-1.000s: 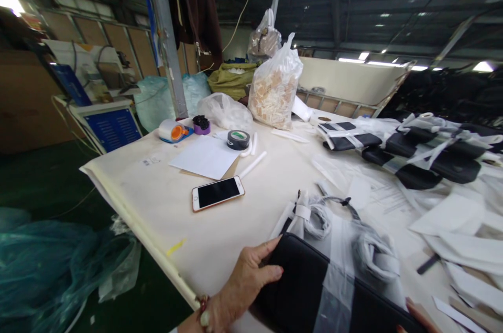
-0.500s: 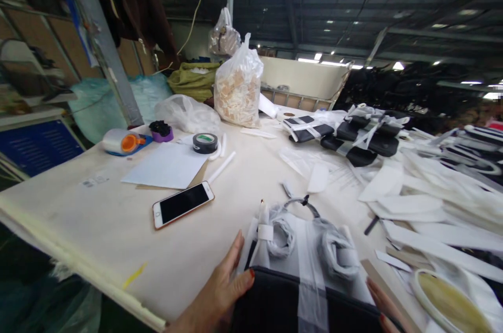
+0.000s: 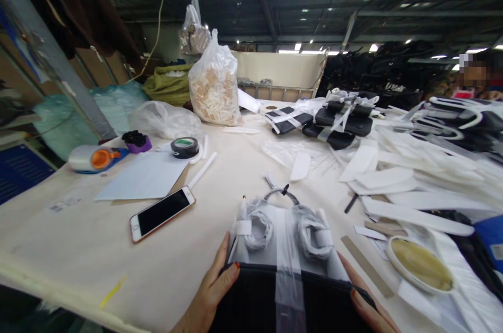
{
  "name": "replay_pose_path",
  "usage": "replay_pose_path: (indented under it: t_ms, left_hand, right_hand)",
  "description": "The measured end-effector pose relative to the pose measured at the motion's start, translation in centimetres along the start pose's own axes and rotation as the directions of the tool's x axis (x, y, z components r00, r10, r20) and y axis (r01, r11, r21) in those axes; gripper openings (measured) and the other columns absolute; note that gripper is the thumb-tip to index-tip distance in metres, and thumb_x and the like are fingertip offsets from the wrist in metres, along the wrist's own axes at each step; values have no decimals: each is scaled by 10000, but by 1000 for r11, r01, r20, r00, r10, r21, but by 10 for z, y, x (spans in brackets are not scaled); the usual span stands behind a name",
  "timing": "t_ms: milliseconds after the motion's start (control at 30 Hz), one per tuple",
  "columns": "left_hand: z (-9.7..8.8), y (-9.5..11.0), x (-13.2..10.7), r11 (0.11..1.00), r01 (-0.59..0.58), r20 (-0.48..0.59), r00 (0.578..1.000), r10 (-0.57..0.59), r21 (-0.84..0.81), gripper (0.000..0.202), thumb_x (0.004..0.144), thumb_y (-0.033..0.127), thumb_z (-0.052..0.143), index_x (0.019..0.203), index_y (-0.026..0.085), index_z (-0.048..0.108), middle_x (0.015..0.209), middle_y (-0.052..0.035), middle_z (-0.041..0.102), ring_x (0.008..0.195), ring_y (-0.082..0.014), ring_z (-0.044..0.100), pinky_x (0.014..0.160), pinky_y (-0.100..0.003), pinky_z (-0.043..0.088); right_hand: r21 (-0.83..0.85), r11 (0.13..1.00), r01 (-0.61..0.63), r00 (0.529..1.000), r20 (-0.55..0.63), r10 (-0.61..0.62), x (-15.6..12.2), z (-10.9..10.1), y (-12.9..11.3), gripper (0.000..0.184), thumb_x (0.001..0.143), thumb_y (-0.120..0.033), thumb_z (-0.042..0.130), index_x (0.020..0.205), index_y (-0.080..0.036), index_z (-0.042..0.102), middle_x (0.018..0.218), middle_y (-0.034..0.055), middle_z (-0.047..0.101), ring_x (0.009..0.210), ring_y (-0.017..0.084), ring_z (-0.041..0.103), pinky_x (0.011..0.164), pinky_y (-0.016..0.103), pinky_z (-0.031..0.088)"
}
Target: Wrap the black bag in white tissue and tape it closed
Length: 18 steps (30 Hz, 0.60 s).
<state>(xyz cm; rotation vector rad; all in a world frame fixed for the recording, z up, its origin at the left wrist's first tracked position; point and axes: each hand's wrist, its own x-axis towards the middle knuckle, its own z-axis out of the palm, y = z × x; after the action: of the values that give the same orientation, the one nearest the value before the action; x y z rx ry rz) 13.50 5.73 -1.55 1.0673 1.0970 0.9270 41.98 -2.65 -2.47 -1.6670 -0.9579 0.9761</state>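
Note:
Between my hands is a black bag (image 3: pixel 251 296) with a strip of thin white wrapping running down its front. Along its top, a pale inner panel carries two coils (image 3: pixel 260 231) bound in white wrap, and a loop with a dark tie stands at the far side. My left hand (image 3: pixel 214 286) grips the bag's left edge, thumb on the black front and fingers behind. At the right edge, my right hand (image 3: pixel 371 301) holds it the same way. The bag's lower part runs out of view.
A phone (image 3: pixel 163 213), white sheet (image 3: pixel 137 178), black tape roll (image 3: pixel 184 147) and tape dispenser (image 3: pixel 94 158) lie left. A plastic bag of scraps (image 3: pixel 216 81) stands behind. To the right are wrapped black bags (image 3: pixel 341 121), white strips (image 3: pixel 416 202) and a round dish (image 3: pixel 420 265). A person is far right.
The view has turned rightward, so the table things sit further left. Both hands still hold the bag, and more of the right hand shows.

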Motion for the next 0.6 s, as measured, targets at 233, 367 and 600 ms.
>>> replay_pose_path:
  t_ms: [233, 367, 600]
  left_hand:
    - [-6, -1, 7, 999, 18, -27, 999, -17, 30, 856, 720, 589, 631, 1401, 162, 336, 1460, -34, 324, 1389, -267, 153, 1154, -362, 67]
    - [-7, -3, 8, 999, 22, -54, 998, -20, 40, 822, 729, 614, 600, 1381, 168, 375, 1446, -41, 358, 1382, -265, 200, 1155, -387, 78]
    - [-22, -13, 22, 975, -26, -128, 990, 55, 221, 781, 713, 673, 561, 1318, 188, 468, 1395, -34, 443, 1365, -302, 232, 1150, -416, 117]
  right_hand:
    - [58, 998, -1, 1000, -3, 2, -4, 1, -5, 720, 741, -682, 511, 1344, -294, 453, 1431, -45, 387, 1382, 277, 187, 1148, 402, 25]
    - [173, 983, -62, 998, 23, 59, -9, 8, -15, 755, 714, -696, 532, 1340, -280, 458, 1441, -29, 373, 1385, 270, 180, 1145, 432, 66]
    - [120, 990, -74, 997, 40, 70, -10, 7, -19, 820, 684, -725, 543, 1358, -270, 435, 1462, -3, 336, 1395, 250, 146, 1146, 414, 35]
